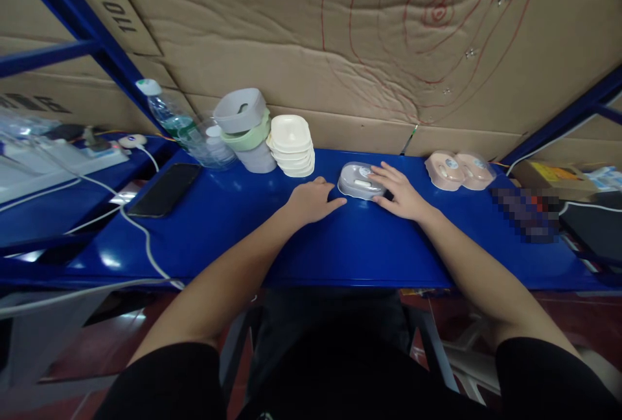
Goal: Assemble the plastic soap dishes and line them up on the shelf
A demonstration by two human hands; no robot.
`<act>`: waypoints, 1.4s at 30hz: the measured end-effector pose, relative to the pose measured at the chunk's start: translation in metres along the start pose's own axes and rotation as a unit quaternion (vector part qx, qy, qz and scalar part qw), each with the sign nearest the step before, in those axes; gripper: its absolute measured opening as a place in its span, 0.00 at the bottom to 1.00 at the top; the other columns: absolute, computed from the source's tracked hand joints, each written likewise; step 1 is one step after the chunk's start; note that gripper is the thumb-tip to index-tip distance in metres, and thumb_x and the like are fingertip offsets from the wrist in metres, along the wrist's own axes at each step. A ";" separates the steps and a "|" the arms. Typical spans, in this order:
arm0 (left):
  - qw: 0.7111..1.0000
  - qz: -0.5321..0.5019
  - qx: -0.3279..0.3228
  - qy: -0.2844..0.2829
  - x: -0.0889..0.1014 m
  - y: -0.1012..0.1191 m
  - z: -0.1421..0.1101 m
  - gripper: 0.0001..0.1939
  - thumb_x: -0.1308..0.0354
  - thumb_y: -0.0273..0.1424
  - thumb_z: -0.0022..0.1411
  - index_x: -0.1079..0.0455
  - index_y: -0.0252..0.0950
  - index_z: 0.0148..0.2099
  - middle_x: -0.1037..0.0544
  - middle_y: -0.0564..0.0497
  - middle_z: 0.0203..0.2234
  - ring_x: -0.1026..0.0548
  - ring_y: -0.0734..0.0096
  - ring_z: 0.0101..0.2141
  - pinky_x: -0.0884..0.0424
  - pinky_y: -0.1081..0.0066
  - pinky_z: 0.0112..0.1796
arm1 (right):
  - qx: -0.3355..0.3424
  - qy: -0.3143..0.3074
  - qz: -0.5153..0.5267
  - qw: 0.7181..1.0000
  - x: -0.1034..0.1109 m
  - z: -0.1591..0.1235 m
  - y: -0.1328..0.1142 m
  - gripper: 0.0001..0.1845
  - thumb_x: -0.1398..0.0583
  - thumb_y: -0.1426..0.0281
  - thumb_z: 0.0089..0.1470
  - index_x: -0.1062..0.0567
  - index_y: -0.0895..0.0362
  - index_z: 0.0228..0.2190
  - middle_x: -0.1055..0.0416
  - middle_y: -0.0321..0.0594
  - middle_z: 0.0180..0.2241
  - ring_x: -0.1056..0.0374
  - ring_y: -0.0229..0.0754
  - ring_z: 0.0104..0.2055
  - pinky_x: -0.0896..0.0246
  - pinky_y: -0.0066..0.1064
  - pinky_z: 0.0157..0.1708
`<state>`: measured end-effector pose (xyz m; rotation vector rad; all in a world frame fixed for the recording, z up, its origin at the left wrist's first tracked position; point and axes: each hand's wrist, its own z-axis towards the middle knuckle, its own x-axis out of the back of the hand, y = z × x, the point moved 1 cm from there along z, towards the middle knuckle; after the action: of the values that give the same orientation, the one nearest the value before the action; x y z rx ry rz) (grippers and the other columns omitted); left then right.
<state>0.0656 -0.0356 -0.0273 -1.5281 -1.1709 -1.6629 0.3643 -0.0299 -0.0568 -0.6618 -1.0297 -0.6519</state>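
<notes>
A grey lidded box (350, 181) with a clear cover, a small white bar and a round label lies flat on the blue table. The spread fingers of my right hand (401, 194) lie over its right end, with the thumb at its front edge. On the other side, my left hand (311, 203) is open and holds nothing, its thumb pointing toward the box with a small gap. Behind my left hand stands a stack of cream lids (291, 138). Beside them are stacked grey and green tubs (243, 112).
Two pink packaged boxes (447, 172) sit at the right rear. To the left are a clear bottle (168, 112), a black phone (166, 191) and a white cable (148, 245). A cardboard wall (272, 24) rises behind the blue table (359, 251). A brown carton (551, 180) is far right.
</notes>
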 end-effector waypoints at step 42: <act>0.999 0.018 -0.040 0.000 0.001 -0.001 -0.005 0.33 0.49 0.54 0.76 0.27 0.34 0.67 0.24 0.36 0.61 0.21 0.45 0.56 0.27 0.57 0.54 | -0.302 0.093 -0.195 0.929 0.023 -0.018 0.041 0.33 0.42 0.50 0.64 0.22 0.56 0.61 0.27 0.57 0.64 0.38 0.75 0.66 0.62 0.80 0.68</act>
<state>0.0626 -0.0392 -0.0261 -1.5890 -1.0831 -1.7037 0.4132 -0.0213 -0.0500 -0.9129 -0.7812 -1.3870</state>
